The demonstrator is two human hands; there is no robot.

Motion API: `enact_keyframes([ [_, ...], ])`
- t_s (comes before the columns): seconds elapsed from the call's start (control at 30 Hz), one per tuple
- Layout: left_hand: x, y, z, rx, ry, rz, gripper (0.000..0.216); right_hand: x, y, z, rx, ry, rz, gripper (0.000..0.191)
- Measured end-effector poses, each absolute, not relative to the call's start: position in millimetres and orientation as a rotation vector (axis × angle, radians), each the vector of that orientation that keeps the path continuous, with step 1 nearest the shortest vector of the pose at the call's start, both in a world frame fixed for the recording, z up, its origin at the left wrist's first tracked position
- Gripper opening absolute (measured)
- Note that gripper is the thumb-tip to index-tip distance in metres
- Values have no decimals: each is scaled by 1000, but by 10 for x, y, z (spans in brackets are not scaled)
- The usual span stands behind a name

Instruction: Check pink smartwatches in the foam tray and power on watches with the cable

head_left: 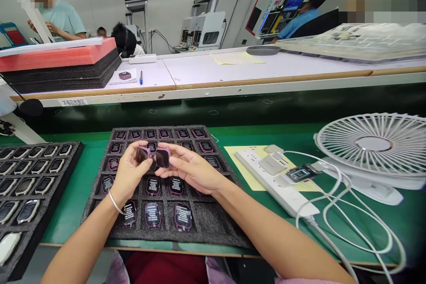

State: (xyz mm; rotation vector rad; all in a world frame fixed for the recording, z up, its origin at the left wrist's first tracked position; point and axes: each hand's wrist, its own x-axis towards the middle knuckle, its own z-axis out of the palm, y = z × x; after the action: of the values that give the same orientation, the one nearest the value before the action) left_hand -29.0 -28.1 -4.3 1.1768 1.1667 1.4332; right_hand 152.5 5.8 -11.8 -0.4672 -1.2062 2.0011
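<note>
My left hand [132, 169] pinches a purple smartwatch body [143, 154] with a dark screen, tilted in the fingers. Close beside it, my right hand [189, 167] grips a second purple smartwatch body [163, 158], whose screen is also dark. Both hands are above a black foam tray [213, 224] with square pockets. Several purple watch bodies lie in its pockets, such as the watch [183, 216] in the front row, most showing lines of white text on their screens. Some pockets at the tray's front right hold nothing. My hands hide part of the middle rows.
Left stands another foam tray [63, 186] of pale-framed watches. On the right are a white power strip [276, 182] with looped cables, a yellow sheet [238, 157] and a white fan [372, 144]. A raised shelf [186, 71] crosses behind, carrying foam sheets [66, 60]. Other people work beyond.
</note>
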Motion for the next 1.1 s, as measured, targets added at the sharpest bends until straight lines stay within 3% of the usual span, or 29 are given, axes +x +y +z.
enact_keyframes([
  [1.1, -296, -312, -91, 1443, 1306, 1476, 36, 1539, 57, -166, -414, -1221, 2118, 60],
])
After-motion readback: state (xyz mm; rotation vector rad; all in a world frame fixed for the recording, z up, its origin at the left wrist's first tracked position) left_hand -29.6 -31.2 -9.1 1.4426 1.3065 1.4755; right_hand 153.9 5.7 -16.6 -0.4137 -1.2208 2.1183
